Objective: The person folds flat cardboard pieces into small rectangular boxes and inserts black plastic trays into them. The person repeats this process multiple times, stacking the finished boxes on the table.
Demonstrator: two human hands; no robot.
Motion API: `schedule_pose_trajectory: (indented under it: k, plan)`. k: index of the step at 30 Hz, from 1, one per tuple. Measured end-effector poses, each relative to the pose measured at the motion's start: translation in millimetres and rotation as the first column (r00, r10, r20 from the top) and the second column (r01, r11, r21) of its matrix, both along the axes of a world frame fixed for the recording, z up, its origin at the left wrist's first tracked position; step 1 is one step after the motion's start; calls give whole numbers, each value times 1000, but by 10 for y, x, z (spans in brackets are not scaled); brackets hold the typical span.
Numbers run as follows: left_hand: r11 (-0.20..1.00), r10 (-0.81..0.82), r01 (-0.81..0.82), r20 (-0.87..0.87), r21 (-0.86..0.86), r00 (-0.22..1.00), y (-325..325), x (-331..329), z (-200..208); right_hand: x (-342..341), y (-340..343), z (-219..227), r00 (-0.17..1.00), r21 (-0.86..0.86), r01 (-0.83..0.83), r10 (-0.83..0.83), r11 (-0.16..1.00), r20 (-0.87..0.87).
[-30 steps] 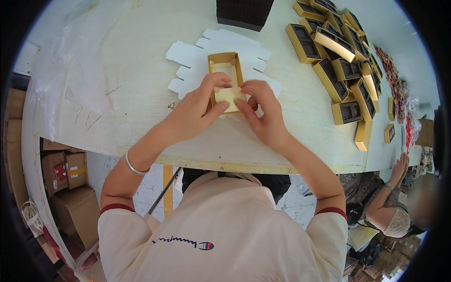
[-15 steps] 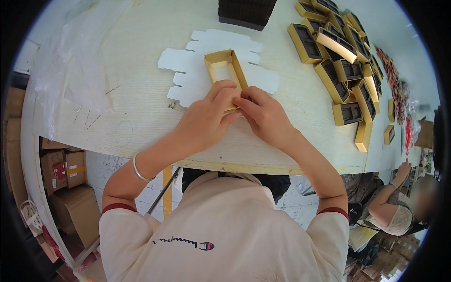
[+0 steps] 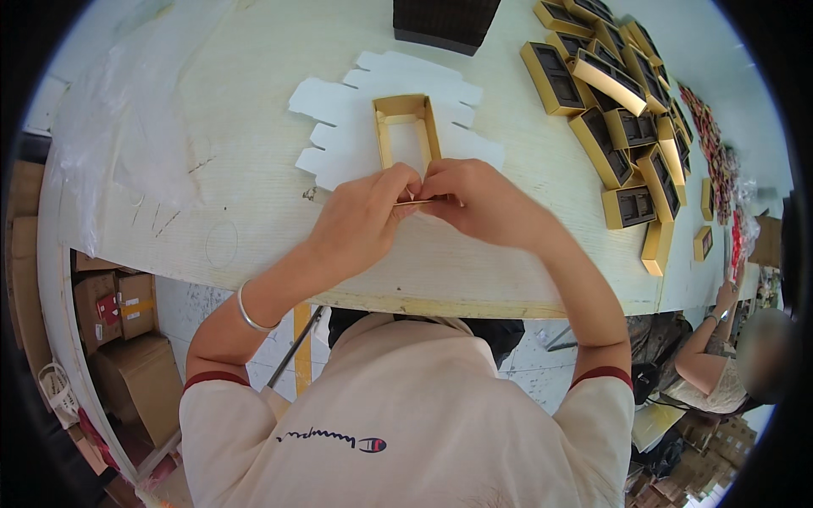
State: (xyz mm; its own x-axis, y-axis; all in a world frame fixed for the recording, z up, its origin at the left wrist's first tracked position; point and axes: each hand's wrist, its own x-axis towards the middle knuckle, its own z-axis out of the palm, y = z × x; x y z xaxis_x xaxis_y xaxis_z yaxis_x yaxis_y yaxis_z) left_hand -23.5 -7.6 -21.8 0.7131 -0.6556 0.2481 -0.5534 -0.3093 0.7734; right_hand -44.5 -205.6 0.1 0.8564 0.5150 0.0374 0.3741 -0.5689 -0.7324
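A gold cardboard box [image 3: 404, 107], open at the top and pale inside, lies lengthwise away from me on flat white die-cut card [image 3: 339, 103]. At its near end my left hand [image 3: 366, 206] closes its fingers on the left part of the box's end edge. My right hand [image 3: 474, 201] pinches the same near end from the right, fingertips almost meeting the left ones. The knuckles hide most of that near wall. A silver bangle circles my left wrist.
Gold boxes with black inserts [image 3: 635, 127] are piled at the right. A black block [image 3: 446, 25] stands at the far middle. Clear plastic film [image 3: 140, 127] lies at the left. A co-worker's arm [image 3: 707, 339] shows at far right. Cardboard cartons [image 3: 135, 381] sit below the table.
The gold box has turned straighter, and the white card has shifted slightly right. My right hand has rolled over the near end. The co-worker's arm has moved.
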Motion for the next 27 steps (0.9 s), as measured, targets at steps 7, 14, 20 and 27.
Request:
schedule_pose_trajectory:
  k: [7, 14, 20, 27]
  plan:
    - [990, -18, 3, 106, 138, 994, 22, 10, 106, 708, -143, 174, 879, -290, 323, -171, 901, 446]
    - [987, -34, 16, 113, 159, 993, 14, 34, 138, 1107, 267, 243, 990, -777, 124, -19, 617, 143]
    - [976, -33, 1, 143, 219, 989, 14, 39, 127, 1018, 393, 311, 981, -849, 134, 53, 511, 187]
    - [950, -14, -92, 339, 297, 941, -58, -35, 68, 952, 418, 236, 962, -782, 133, 110, 609, 249]
